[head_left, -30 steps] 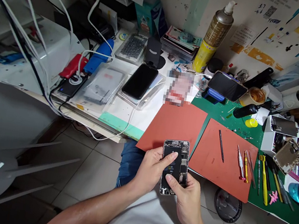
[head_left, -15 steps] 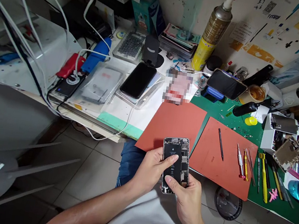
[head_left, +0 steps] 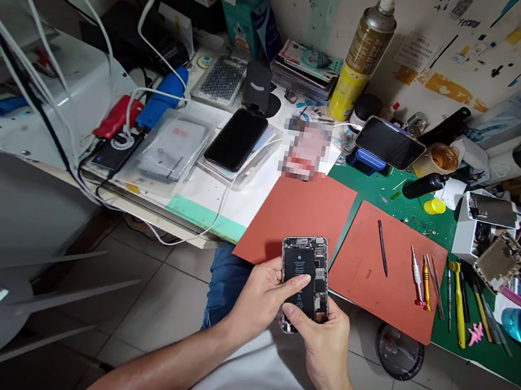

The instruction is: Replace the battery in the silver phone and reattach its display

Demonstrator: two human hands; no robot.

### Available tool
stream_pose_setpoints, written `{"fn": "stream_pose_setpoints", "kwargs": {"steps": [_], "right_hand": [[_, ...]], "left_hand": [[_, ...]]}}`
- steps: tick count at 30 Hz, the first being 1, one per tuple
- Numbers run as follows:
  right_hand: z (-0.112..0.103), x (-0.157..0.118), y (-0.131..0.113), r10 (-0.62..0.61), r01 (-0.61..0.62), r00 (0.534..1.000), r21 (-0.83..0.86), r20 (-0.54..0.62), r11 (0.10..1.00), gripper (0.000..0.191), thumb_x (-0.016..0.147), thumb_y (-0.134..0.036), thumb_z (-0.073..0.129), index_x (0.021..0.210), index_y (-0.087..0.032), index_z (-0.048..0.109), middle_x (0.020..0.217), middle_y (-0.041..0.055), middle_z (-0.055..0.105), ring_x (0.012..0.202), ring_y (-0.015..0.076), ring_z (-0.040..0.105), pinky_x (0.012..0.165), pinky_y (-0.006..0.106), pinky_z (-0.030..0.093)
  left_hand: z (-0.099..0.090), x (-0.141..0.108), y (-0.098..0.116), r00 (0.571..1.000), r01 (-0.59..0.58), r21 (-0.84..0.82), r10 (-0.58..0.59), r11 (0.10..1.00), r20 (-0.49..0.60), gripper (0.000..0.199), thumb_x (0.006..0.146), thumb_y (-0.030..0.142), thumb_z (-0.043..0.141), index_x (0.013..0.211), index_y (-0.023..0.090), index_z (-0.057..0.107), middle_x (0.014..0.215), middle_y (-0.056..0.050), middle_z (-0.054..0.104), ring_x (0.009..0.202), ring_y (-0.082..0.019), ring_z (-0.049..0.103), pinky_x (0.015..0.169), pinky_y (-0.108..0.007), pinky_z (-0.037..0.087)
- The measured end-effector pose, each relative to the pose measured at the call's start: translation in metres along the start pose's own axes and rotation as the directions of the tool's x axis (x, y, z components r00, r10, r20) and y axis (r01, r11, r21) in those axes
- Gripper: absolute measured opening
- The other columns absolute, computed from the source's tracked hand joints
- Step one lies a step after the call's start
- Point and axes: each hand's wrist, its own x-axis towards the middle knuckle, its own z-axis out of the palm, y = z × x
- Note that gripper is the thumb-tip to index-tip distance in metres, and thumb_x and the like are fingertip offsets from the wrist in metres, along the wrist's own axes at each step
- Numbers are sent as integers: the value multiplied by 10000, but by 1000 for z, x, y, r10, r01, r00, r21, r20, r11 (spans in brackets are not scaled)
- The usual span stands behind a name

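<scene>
An opened phone (head_left: pixel 305 261), its screen off and its black battery and circuit board bare, is held between both hands in front of my body. My left hand (head_left: pixel 269 294) grips its left edge, the thumb lying across the battery. From the lower right, my right hand (head_left: pixel 325 330) clasps the phone, its thumb on the lower part of the battery. The fingers behind the phone are hidden. Its top end overlaps the near edge of the left red-brown mat (head_left: pixel 302 211) in view.
On the right mat (head_left: pixel 352 269) lie a black pry stick (head_left: pixel 382 248) and several screwdrivers (head_left: pixel 416 276). A yellow brush (head_left: pixel 457 304) lies beside them. A dark-screened phone (head_left: pixel 236 139) rests on the left, a spray can (head_left: pixel 364 53) stands behind, and white cables (head_left: pixel 147 5) hang at the left.
The view has shifted slightly, so the bench things appear a little further left. Both hands keep the same hold on the phone; the left thumb stays on the battery.
</scene>
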Motion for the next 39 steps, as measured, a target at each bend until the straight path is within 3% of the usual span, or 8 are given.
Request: {"fn": "stream_pose_setpoints", "kwargs": {"steps": [8,13,18,29,34,39], "right_hand": [[-8,-2,7,-48,47,999,-57,-17,997,423,850,-517,830,1073,-161,791,735,3,655,630,129,500,620,264,487],[-11,-3,7,-52,51,999,-49,-3,997,431,865,-506,824,1142,-177,788,828,25,697,675,137,511,651,270,495],[-14,-4,7,-89,88,996,-76,-15,993,339,896,-461,810,1080,-177,792,763,-1,652,640,113,445,621,247,450],[-10,-5,2,-67,65,998,-141,-11,988,394,857,-494,830,1069,-162,803,775,17,674,618,121,482,605,256,477],[-5,-7,0,-81,77,997,-208,-11,975,390,862,-516,810,986,-146,800,655,-15,559,580,110,397,551,245,425],[-3,-6,1,-58,58,998,-202,6,978,413,843,-533,825,984,-145,801,671,-15,534,619,119,385,561,248,392]], "left_hand": [[0,2,7,1000,21,-57,-21,998,0,304,824,327,896,1039,148,776,945,-61,813,827,-173,749,801,-275,604],[2,-1,9,1000,6,-62,-8,998,-27,276,877,359,846,1043,145,794,976,-75,820,859,-202,762,812,-306,609],[3,1,10,1000,3,-63,-3,998,-11,296,888,360,836,1084,141,802,976,-83,821,869,-214,767,811,-319,613],[3,5,12,997,-23,-105,15,994,-73,304,860,377,858,1049,144,813,960,-75,818,828,-202,757,805,-319,619],[5,7,15,986,-21,-103,3,994,-168,277,789,359,918,911,142,798,842,-33,790,729,-153,719,709,-268,616],[5,7,15,978,-47,-82,29,996,-205,288,767,362,933,882,137,794,807,-24,774,698,-141,700,679,-258,611]]}}
